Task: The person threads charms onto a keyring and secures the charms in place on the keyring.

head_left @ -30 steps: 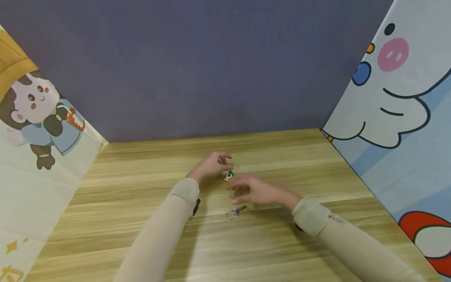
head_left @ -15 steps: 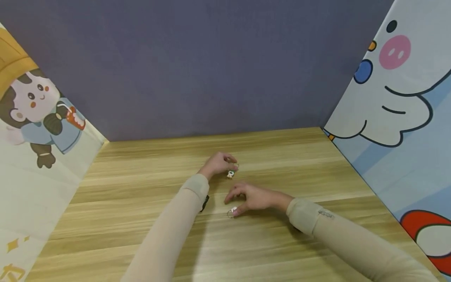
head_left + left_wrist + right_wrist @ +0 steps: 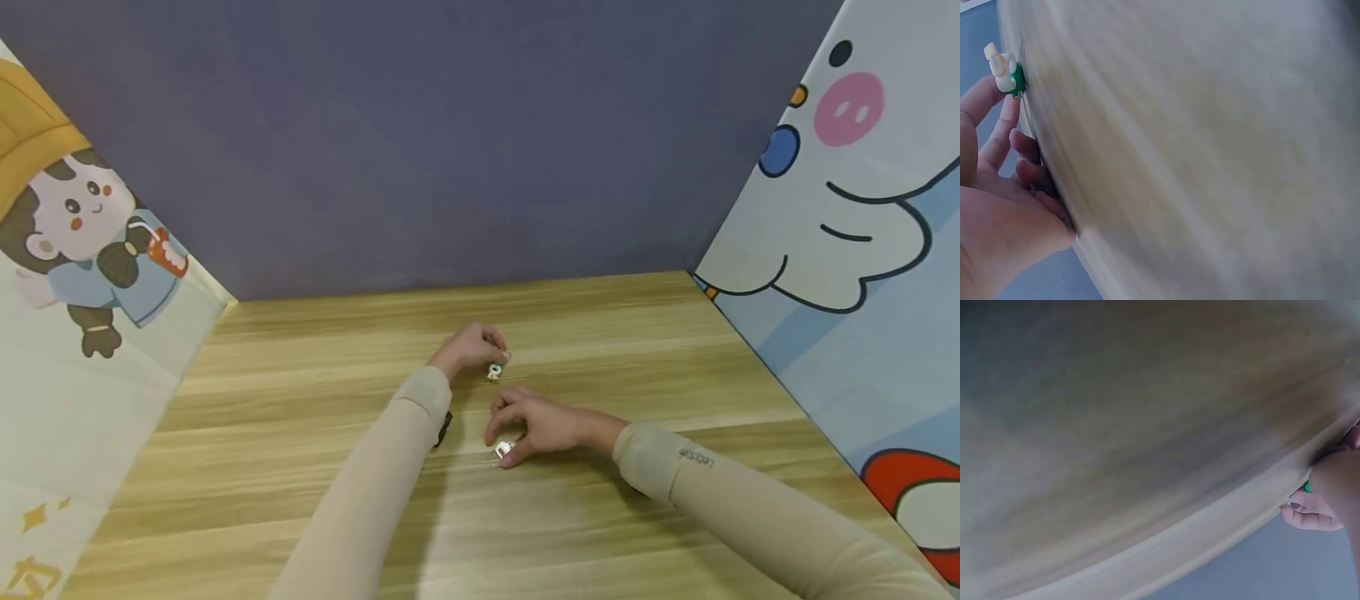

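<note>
My left hand [image 3: 472, 344] reaches to the far middle of the table and pinches a small keychain charm, white and green [image 3: 494, 372], by its ring end. In the left wrist view the charm [image 3: 1005, 72] sits at the tips of the thumb and finger. Nearer to me, my right hand [image 3: 546, 423] has thumb and forefinger around a small key [image 3: 504, 450] with a silvery head and a thin ring. The fingers hide the key's blade. The right wrist view catches only part of the right hand [image 3: 1338, 478], with a green bit of the charm [image 3: 1307, 486] beyond.
The wooden table [image 3: 300, 333] has pale streaked grain. A dark grey-blue panel [image 3: 450, 150] rises along its back edge. Side walls with cartoon prints stand at left [image 3: 180, 333] and right [image 3: 810, 367].
My left hand has moved right and taken the keychain by its ring end. The right hand has come down toward me onto the key, whose head has shifted slightly right.
</note>
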Available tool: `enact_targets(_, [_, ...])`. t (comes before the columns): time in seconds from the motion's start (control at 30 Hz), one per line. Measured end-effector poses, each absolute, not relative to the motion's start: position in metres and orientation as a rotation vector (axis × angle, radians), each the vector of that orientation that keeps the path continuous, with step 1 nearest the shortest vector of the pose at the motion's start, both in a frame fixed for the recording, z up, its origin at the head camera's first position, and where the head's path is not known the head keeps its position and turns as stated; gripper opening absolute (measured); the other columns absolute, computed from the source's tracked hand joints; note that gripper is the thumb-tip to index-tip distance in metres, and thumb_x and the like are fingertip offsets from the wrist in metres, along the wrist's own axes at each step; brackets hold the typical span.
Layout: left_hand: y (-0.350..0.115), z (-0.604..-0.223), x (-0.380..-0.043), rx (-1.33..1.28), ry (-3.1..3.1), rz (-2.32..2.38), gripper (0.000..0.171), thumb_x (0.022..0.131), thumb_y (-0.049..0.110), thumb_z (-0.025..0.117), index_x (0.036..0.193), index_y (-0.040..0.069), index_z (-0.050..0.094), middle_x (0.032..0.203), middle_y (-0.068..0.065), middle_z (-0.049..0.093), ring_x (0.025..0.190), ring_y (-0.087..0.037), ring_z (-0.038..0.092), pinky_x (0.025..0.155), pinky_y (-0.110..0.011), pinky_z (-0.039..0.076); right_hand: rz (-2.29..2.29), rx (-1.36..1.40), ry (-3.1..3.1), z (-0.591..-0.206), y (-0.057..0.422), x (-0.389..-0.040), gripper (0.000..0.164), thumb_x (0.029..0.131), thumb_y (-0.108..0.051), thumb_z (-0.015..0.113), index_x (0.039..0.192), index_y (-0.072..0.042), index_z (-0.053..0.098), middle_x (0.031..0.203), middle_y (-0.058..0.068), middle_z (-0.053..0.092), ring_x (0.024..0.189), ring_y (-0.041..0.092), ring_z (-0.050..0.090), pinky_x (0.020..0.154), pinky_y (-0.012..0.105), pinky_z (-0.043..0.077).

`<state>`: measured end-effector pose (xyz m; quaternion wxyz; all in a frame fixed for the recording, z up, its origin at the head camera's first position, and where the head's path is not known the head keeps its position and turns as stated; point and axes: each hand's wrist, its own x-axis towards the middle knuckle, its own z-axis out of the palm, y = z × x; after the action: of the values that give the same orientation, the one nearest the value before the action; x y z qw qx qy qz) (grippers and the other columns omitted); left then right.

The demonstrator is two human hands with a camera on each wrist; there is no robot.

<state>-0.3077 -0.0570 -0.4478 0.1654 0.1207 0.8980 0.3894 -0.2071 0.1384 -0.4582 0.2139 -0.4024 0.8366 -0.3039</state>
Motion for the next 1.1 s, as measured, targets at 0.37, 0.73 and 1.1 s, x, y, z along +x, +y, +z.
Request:
enact_targets(0.37, [-0.06,-0.447,-0.305,0.373,2.498,1.143,0.015,0.098,0.026,0.078,0.097,0.012,0.072,0.107,-0.003,0.071,0.097,-0.019,0.06,0.093,-0.037,0.049,-0.792,-1.088,2.349,-0.456,0.139,-0.204,0.021,0.086,-0.034,0.089,0.094,-0.025,0.072,0.129,-0.002,0.058,0.124,0.018,0.044,0.111,0.045,0.037])
enact_targets(0.73, [-0.06,-0.446,-0.307,0.382,2.473,1.148,0.02,0.102,0.035,0.073,0.103,0.014,0.074,0.107,-0.001,0.071,0.096,-0.016,0.056,0.086,-0.032,0.046,-0.821,-1.078,2.304,-0.455,0.142,-0.206,0.015,0.092,-0.033,0.084,0.09,-0.023,0.073,0.125,-0.001,0.055,0.124,0.019,0.042,0.111,0.044,0.036])
enact_targets(1.1, [-0.069,-0.445,-0.309,0.443,2.355,1.221,0.027,0.11,0.026,0.059,0.123,0.009,0.076,0.13,-0.01,0.073,0.128,-0.027,0.063,0.116,-0.048,0.048,-0.885,-1.176,2.271,-0.455,0.143,-0.21,0.009,0.102,-0.026,0.074,0.096,-0.021,0.07,0.11,-0.008,0.067,0.107,0.01,0.053,0.105,0.037,0.04])
